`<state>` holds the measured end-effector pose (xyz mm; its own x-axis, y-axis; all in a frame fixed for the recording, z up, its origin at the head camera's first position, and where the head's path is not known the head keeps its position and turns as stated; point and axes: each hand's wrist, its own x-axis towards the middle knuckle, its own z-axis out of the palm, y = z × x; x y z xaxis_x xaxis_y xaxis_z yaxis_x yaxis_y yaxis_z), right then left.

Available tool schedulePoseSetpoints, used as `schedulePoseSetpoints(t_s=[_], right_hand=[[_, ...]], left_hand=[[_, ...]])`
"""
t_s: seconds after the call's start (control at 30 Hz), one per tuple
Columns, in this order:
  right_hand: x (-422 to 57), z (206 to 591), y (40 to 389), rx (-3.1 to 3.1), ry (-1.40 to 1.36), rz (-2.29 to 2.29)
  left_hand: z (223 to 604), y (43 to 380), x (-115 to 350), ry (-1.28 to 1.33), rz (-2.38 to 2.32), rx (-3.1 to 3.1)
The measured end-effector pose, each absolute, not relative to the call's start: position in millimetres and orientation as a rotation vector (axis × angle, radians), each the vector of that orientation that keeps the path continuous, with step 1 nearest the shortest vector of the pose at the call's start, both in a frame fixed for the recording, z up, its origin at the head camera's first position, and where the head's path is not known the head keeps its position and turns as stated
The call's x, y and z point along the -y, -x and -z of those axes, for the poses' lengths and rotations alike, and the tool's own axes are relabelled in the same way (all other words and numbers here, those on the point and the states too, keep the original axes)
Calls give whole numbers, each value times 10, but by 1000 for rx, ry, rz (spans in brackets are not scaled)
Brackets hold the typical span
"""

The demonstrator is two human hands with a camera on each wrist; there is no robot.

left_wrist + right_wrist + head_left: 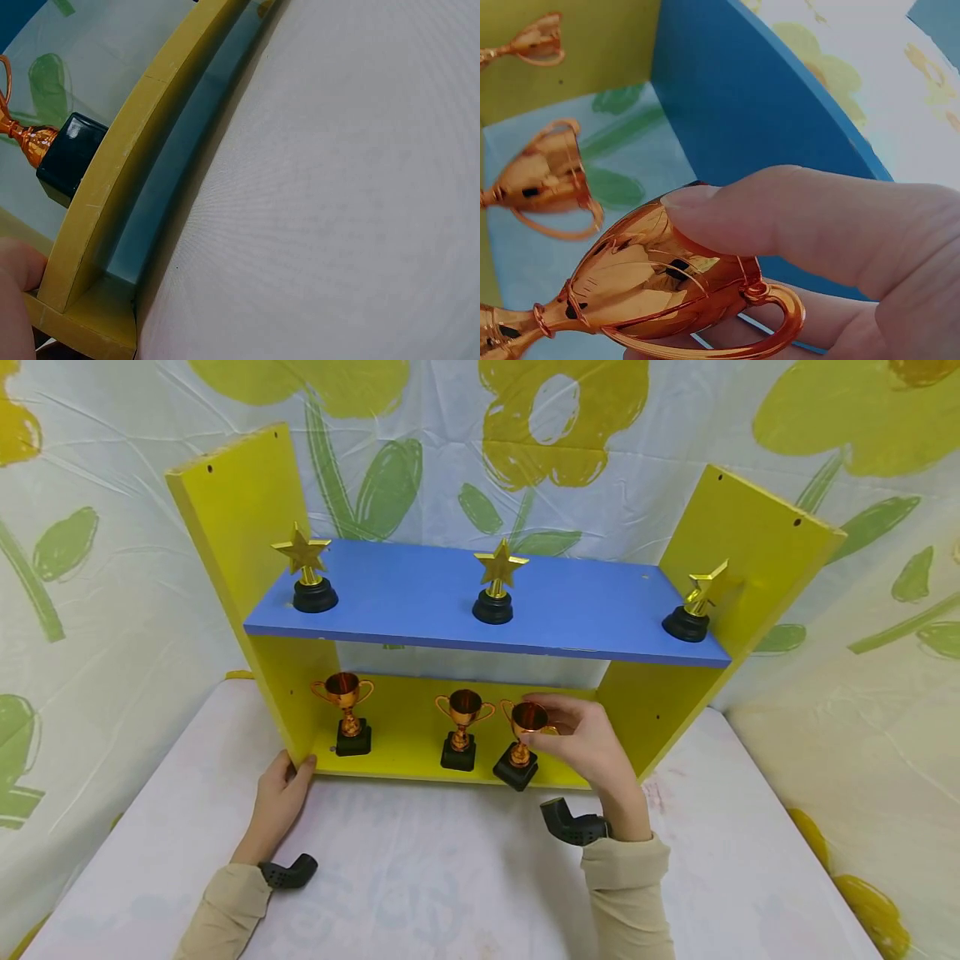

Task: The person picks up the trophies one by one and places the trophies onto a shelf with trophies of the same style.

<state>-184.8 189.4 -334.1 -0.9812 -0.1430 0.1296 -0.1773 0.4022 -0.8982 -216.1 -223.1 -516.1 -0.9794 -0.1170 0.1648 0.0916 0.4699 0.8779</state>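
My right hand pinches the cup of a bronze-coloured trophy cup with a black base, tilted at the front edge of the lower yellow shelf. In the right wrist view the thumb presses on the shiny bowl, with fingers behind it. Two more trophy cups stand upright on that shelf, one in the middle and one at the left. At the lower left corner of the shelf unit, my left hand grips the yellow side panel; most of its fingers are hidden.
Three gold star trophies stand on the upper blue shelf: left, middle and right. Yellow side panels enclose both shelves. The unit stands on a white-covered table, before a flower-patterned cloth.
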Motion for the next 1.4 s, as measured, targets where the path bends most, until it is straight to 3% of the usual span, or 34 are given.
schedulePoseSetpoints(t_s=[0.83, 1.4], right_hand=[[-2487, 3535, 1983, 2455, -221, -1842], [-2557, 3659, 2068, 2450, -164, -1865]], left_hand=[[5194, 2162, 2231, -22, 1501, 2504], [5205, 2182, 2239, -6, 1488, 2505]])
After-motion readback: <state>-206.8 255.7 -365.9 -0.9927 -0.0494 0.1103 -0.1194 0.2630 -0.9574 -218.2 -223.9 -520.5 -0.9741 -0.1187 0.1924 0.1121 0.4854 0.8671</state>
